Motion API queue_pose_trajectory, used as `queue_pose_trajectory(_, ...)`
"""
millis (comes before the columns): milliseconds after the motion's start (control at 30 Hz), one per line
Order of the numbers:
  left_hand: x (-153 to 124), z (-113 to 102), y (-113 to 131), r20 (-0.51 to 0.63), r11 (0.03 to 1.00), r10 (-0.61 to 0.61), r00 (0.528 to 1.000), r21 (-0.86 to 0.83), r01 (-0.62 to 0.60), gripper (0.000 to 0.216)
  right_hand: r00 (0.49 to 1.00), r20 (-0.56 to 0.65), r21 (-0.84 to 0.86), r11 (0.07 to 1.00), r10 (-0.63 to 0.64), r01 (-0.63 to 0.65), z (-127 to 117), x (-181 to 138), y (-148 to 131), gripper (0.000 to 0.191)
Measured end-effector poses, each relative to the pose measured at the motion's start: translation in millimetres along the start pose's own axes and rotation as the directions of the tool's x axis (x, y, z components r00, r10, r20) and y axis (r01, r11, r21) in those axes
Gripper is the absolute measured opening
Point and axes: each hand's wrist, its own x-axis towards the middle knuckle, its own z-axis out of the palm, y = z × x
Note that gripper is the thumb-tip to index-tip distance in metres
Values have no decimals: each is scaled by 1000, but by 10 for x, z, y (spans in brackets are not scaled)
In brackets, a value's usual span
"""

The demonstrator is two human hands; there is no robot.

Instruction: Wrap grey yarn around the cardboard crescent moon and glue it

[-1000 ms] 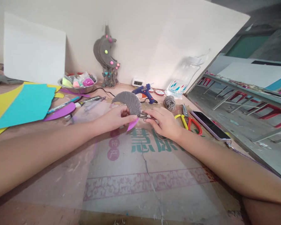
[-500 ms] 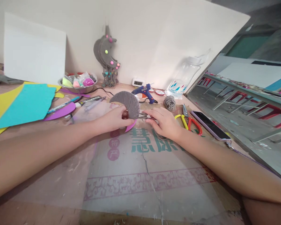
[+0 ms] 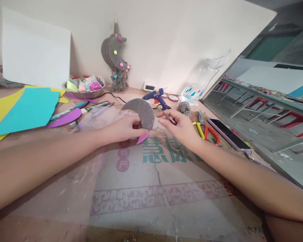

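Gripping a grey crescent [image 3: 140, 111] with the left hand [image 3: 123, 127]: thumb and fingers are closed on its lower inner edge, so the crescent stands up at about 1 o'clock from that hand. Its grey part looks wrapped in yarn, and a pink tip pokes out at the bottom, touching the clear plastic sheet [image 3: 131, 198] that covers the worktop [image 3: 22, 151].

The right hand [image 3: 181, 128] is just beside the crescent, at its 3 o'clock, not touching it. Thumb and forefinger are pinched shut on a thin bit [image 3: 169, 118]; can't tell what it is, too small. A fine thread seems to loop from the crescent toward that hand.

Around them:
- glue gun [image 3: 155, 97] at 12 o'clock from the crescent, near it
- yarn ball [image 3: 184, 108] at 12 o'clock from the right hand
- pliers [image 3: 205, 130] with yellow and red handles at 3 o'clock from the right hand, phone [image 3: 226, 134] just past them
- bowl [image 3: 73, 90] of bright bits at 11 o'clock from the left hand, teal sheet [image 3: 25, 111] well off at 9 o'clock
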Motion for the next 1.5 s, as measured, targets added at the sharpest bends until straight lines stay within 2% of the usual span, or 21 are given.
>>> queue_pose_trajectory(67,-14,8,0,40,998,19,999,62,-21,24,994,94,71,996,50,-56,44,11,-41,23)
queue_pose_trajectory(133,-27,18,3,58,996,35,998,77,-40,24,980,194,90,994,39,-57,82,4,-56,24)
queue_pose_trajectory(233,-40,34,5,72,997,53,996,59,-58,24,971,239,110,993,22,-49,111,-25,-60,30)
queue_pose_trajectory(333,-44,52,2,60,995,76,995,62,-80,23,973,230,156,986,19,-56,120,-44,-68,31)
queue_pose_trajectory(567,-43,83,9,-3,983,123,992,134,-122,26,974,224,146,987,37,-71,131,-48,-74,32)
queue_pose_trajectory(933,-30,79,5,-57,982,143,988,129,-135,29,987,161,127,992,-2,-19,112,-52,-50,30)
queue_pose_trajectory(1033,-17,61,-11,-86,993,98,991,71,-92,34,991,136,118,993,9,-25,114,-55,-50,27)
queue_pose_trajectory(1167,-7,26,0,-33,991,-56,998,-124,52,31,996,89,119,992,24,-35,93,-32,-36,25)
queue_pose_trajectory(1233,-3,4,28,-19,980,-95,995,-180,90,33,999,37,91,995,32,-35,33,17,23,28)
queue_pose_trajectory(1333,3,-26,76,-27,977,-83,996,-198,76,36,999,-41,-28,999,35,-36,-103,130,226,32)
queue_pose_trajectory(1467,3,-41,91,-32,971,-83,996,-226,74,32,989,-43,-234,961,139,-145,-207,230,580,39)
queue_pose_trajectory(1500,3,-39,80,-32,968,-89,995,-239,79,30,991,-33,-260,956,130,-134,-205,232,639,41)
